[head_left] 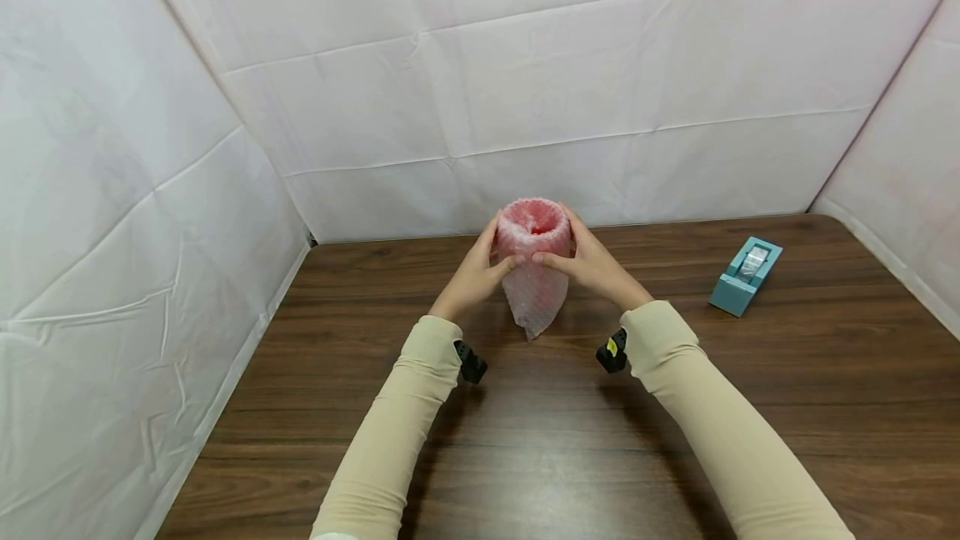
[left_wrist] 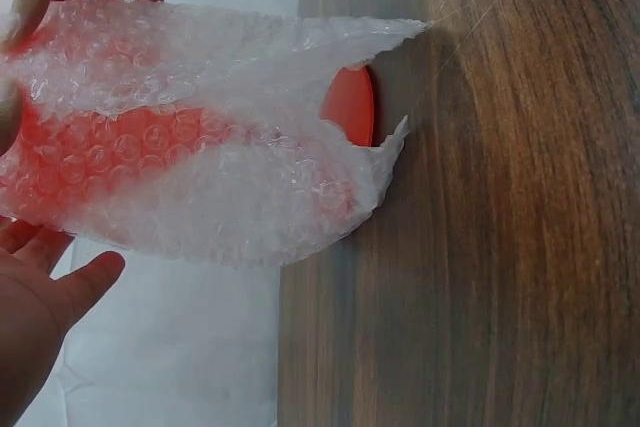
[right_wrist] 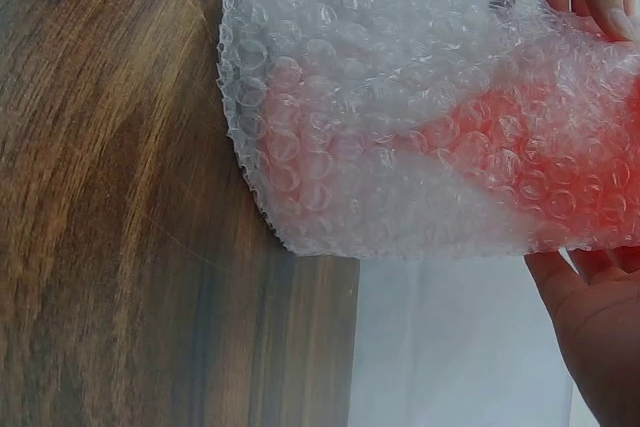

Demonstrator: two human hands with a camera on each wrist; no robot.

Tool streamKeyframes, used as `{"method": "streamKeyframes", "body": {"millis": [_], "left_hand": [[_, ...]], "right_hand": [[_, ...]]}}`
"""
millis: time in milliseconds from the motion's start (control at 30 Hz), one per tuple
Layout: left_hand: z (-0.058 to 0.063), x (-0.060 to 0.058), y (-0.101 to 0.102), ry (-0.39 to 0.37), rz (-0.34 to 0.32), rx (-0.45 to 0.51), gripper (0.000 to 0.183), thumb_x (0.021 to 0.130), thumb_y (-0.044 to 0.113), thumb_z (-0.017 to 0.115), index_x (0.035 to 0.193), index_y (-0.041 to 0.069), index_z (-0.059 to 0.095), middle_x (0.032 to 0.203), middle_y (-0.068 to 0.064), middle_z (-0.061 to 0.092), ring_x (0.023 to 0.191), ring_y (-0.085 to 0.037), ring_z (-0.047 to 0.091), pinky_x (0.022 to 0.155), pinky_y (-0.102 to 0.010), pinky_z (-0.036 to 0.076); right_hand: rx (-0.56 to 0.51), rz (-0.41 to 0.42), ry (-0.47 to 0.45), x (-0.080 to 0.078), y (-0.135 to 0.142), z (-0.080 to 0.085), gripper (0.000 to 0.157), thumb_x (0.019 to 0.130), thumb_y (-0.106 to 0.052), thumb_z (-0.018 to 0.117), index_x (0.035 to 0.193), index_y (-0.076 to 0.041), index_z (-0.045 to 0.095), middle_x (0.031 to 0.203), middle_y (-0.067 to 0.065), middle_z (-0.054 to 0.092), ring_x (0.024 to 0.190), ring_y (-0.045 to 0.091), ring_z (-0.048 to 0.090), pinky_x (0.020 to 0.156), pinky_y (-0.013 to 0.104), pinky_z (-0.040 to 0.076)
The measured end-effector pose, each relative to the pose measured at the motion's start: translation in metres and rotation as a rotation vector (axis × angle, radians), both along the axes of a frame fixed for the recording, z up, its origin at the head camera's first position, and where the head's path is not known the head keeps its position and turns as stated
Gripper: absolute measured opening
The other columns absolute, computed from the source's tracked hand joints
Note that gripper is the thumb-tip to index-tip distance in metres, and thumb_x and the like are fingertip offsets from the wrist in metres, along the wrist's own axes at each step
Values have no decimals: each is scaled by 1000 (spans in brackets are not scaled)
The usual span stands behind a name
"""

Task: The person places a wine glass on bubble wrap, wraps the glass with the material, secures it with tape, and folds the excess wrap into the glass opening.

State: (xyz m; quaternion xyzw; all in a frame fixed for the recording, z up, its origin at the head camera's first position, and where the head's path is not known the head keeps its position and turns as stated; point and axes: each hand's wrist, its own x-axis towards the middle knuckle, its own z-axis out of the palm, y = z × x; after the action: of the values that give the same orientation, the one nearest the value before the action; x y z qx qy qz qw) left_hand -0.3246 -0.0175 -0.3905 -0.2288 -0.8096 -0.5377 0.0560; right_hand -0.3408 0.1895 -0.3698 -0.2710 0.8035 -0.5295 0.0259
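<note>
A red object (left_wrist: 349,107) stands upright, wrapped in clear bubble wrap (head_left: 536,294). Its top looks round and hollow, with bubble wrap around the rim. On the left side my left hand (head_left: 472,273) grips the bundle near the top, thumb across the front and fingers round behind. My right hand (head_left: 596,265) holds the opposite side in the same manner. Loose pointed flaps of wrap hang at the lower end, and a red edge shows between them in the left wrist view. Whether the base touches the table cannot be told.
A teal tape dispenser (head_left: 746,276) with a roll of clear tape sits on the brown wooden table (head_left: 525,457), to the right of the bundle. White cloth walls (head_left: 555,73) rise behind the table and at both sides.
</note>
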Motion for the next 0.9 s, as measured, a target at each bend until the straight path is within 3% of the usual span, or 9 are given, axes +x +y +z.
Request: {"method": "streamKeyframes", "body": {"millis": [167,433,600,767,900], "left_hand": [[-1,1,-1,-12,14,-26,80,95,19,58,155,12,6,159,-11,22,142,-27,31,113,-44,32],[0,5,-8,-69,8,-58,83,98,28,54,155,17,-5,161,-7,14,145,-26,25,116,-44,27],[5,12,-14,-90,22,-48,78,100,25,50,155,15,-5,161,-9,17,145,-28,24,116,-48,26],[5,21,-19,-59,103,-112,72,102,31,44,155,16,-2,162,-9,12,148,-25,17,118,-45,20],[6,31,-21,-31,190,-235,64,104,37,33,155,17,0,163,-6,6,149,-22,8,120,-45,13]], "right_hand": [[-2,6,-6,7,-2,8,88,89,-10,67,153,-3,7,152,23,28,140,37,29,109,56,33],[8,-47,-44,-9,4,-12,109,86,-31,73,154,-15,-11,161,12,12,145,31,23,113,50,29],[-14,-52,-11,-6,7,-10,112,84,-33,74,154,-14,-10,161,11,12,145,32,22,114,51,27],[33,-69,20,4,13,-6,103,90,-38,65,154,-18,-13,162,12,4,148,33,14,115,56,21],[80,-132,52,8,23,-12,93,93,-51,55,152,-29,-14,163,2,-3,150,26,6,117,57,13]]}}
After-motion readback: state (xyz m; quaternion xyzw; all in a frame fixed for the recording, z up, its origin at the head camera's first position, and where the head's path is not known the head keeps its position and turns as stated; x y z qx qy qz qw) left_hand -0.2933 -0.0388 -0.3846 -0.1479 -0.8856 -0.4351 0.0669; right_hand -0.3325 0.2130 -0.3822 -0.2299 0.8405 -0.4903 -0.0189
